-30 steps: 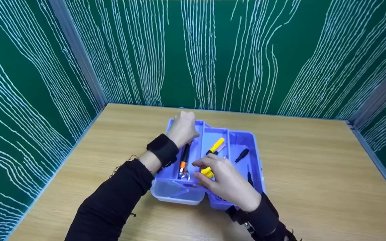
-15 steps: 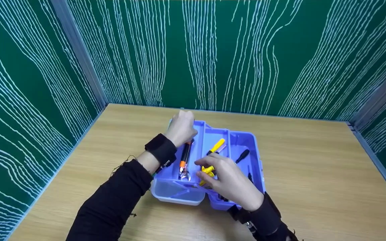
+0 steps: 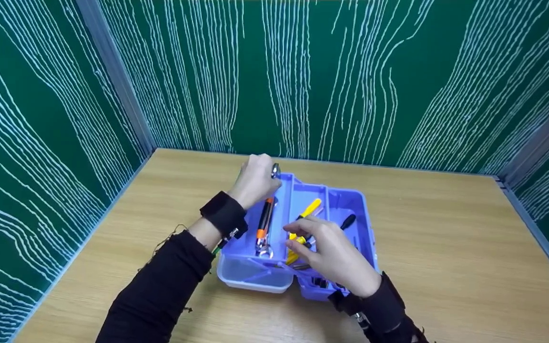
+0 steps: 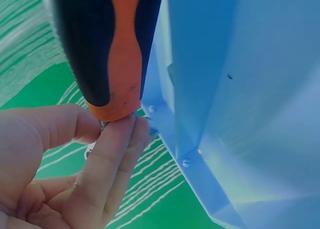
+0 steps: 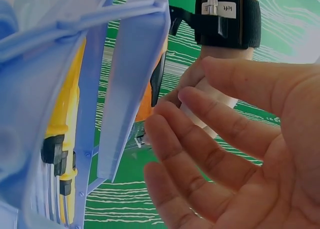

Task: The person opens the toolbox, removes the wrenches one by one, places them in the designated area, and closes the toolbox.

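Note:
A purple toolbox [image 3: 360,200] lies spread out with its trays fanned apart. At the far end of the left tray [image 3: 281,209], my left hand [image 3: 254,178] pinches a wrench [image 4: 125,54] with an orange and black handle, at the neck just past the handle. Its metal head [image 3: 276,170] sticks out beyond the fingers. My right hand [image 3: 334,250] hovers over the middle and right compartments, fingers loosely bent and holding nothing. In the right wrist view its fingers [image 5: 200,159] stand apart from the tray. Another metal wrench end [image 3: 266,251] shows low in the left tray.
Yellow-handled screwdrivers [image 3: 311,207] lie in the middle tray, partly behind my right hand. A black-handled screwdriver [image 3: 348,221] is in the right bin. A translucent lid [image 3: 255,281] hangs at the front left. Green walls with white lines enclose the wooden table [image 3: 446,247].
My left hand has shifted slightly up and left, and the wrench's metal head now shows beside it. The right hand has drifted a little to the right and down.

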`<move>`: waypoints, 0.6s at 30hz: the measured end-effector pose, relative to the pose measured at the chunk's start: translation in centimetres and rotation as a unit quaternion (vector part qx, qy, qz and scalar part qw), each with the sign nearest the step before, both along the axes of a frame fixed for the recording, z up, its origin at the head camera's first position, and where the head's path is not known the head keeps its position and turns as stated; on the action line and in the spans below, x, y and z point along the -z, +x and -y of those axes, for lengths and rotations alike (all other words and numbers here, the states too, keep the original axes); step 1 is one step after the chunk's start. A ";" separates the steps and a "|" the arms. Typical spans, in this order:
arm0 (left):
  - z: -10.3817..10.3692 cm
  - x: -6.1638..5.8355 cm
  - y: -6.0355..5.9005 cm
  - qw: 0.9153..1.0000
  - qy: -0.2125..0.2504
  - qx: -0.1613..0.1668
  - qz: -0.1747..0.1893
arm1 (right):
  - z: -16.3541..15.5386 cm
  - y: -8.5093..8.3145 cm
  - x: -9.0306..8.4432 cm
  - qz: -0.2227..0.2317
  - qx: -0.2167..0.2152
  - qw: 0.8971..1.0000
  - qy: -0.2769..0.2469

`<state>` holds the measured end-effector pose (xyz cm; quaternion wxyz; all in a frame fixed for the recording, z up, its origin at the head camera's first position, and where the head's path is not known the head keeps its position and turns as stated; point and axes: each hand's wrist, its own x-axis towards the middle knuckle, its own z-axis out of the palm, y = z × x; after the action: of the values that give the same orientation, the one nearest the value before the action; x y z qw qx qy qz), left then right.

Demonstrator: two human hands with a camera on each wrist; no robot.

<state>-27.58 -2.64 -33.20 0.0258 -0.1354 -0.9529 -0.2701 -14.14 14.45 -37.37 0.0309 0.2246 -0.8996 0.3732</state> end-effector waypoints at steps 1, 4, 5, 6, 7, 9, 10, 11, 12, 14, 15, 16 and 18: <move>0.1 -0.1 0.0 1.000 0.006 0.000 0.002 | -0.1 0.0 0.0 -0.002 0.002 1.000 0.002; 0.3 -0.4 0.1 1.000 0.024 0.002 0.007 | -0.3 -0.2 0.0 -0.011 0.006 1.000 0.006; 0.4 -0.5 0.1 1.000 0.027 0.003 0.004 | -0.3 -0.2 0.0 -0.014 0.005 1.000 0.006; 0.5 -0.5 0.2 0.999 0.032 0.004 0.000 | -0.4 -0.3 0.0 -0.017 0.006 1.000 0.007; 0.6 -0.6 0.2 0.999 0.035 0.006 -0.009 | -0.5 -0.3 0.0 -0.022 0.006 1.000 0.007; 0.8 -0.7 0.2 0.999 0.048 0.008 -0.022 | -0.7 -0.4 -0.1 -0.029 0.006 1.000 0.005; 0.9 -0.8 0.2 0.998 0.054 0.009 -0.030 | -0.8 -0.5 -0.1 -0.031 0.008 0.999 0.005; 1.0 -0.8 0.2 0.998 0.060 0.010 -0.035 | -0.9 -0.5 -0.1 -0.031 0.009 0.999 0.004; 1.2 -0.9 0.3 0.997 0.066 0.010 -0.040 | -1.0 -0.6 0.0 -0.033 0.010 0.999 0.003; 1.3 -0.9 0.3 0.996 0.076 0.007 -0.044 | -1.3 -0.7 0.0 -0.032 0.012 0.999 0.000; 1.4 -1.0 0.3 0.996 0.081 0.005 -0.045 | -1.4 -0.7 0.0 -0.033 0.012 0.999 -0.001; 1.5 -1.0 0.3 0.995 0.083 0.002 -0.046 | -1.5 -0.7 0.0 -0.033 0.012 0.999 -0.003; 1.6 -1.1 0.3 0.995 0.090 -0.001 -0.048 | -1.7 -0.8 0.1 -0.036 0.011 0.999 -0.007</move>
<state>-27.31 -4.20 -32.12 0.0842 -0.1446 -0.9224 -0.3480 -14.97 16.15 -37.45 0.0689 0.2274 -0.8978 0.3709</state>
